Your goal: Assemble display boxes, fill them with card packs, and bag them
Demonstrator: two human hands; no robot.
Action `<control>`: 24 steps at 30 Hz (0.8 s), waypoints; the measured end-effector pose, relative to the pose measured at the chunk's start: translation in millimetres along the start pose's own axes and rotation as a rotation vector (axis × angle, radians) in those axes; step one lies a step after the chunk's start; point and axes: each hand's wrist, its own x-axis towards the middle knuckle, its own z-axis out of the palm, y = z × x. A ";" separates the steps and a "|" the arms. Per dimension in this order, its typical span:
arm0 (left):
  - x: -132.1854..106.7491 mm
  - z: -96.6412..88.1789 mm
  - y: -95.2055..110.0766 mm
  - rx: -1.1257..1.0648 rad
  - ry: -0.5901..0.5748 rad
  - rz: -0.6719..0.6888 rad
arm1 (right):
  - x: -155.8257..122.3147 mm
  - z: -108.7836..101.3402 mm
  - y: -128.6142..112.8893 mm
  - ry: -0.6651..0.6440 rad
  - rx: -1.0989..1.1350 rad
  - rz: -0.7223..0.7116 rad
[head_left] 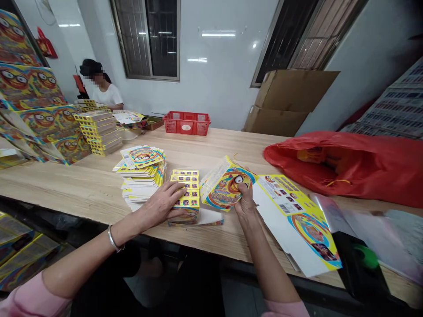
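My left hand (pixel 162 203) lies with its fingers curled over a yellow printed box (pixel 187 193) on the wooden table (pixel 86 185), holding it down. My right hand (pixel 245 201) is closed on a flat colourful packet with a cartoon face (pixel 226 185), pinching its edge just right of the box. A stack of printed cards (pixel 141 172) sits left of the box. An unfolded printed carton sheet (pixel 297 220) lies to the right of my right hand.
A red plastic bag (pixel 350 163) lies at the right, a red basket (pixel 187 122) at the far edge. Stacked yellow boxes (pixel 99 131) and printed cartons (pixel 36 114) stand at the left. Another person (pixel 102 90) sits at the far left. Brown cardboard (pixel 287 101) leans on the wall.
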 end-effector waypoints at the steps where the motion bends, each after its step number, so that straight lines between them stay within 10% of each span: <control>1: 0.9 -1.0 -0.6 -0.002 -0.001 -0.002 | 2.8 -1.3 4.5 -0.007 0.000 -0.003; 16: 1.3 -2.9 -13.9 0.060 0.004 0.064 | 24.4 -4.1 35.9 -0.354 -0.405 -0.013; 24: 11.4 -8.3 -3.5 0.112 -0.040 -0.021 | 44.1 -19.3 9.7 -0.602 -1.058 -0.239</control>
